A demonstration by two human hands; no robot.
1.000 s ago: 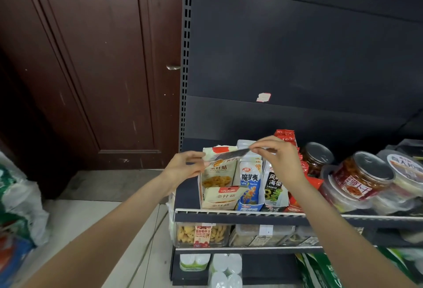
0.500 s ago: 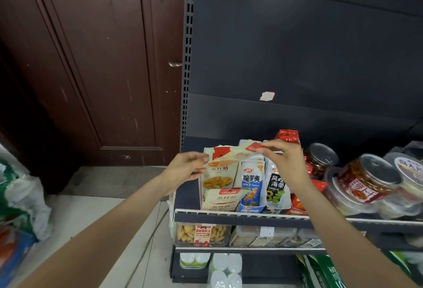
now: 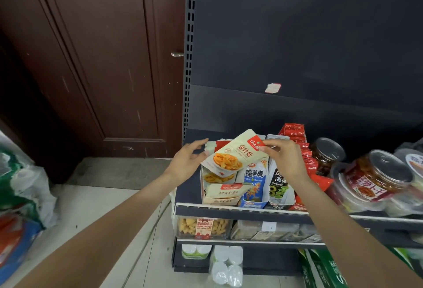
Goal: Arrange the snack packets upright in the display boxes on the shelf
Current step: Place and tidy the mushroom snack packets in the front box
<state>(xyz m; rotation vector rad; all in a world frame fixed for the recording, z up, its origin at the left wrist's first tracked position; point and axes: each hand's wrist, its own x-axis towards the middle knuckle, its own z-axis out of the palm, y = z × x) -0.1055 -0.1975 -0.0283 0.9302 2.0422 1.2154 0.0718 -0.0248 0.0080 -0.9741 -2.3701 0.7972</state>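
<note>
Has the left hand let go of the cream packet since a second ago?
Yes. The left hand now hovers open, left of the cream packet above the leftmost display box.

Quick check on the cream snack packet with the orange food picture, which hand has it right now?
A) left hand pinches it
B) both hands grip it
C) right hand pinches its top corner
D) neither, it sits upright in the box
C: the right hand pinches the red-labelled top corner of the cream snack packet with the orange food picture, held tilted above the cream display box, while the left hand is open beside it, fingers relaxed.
</note>
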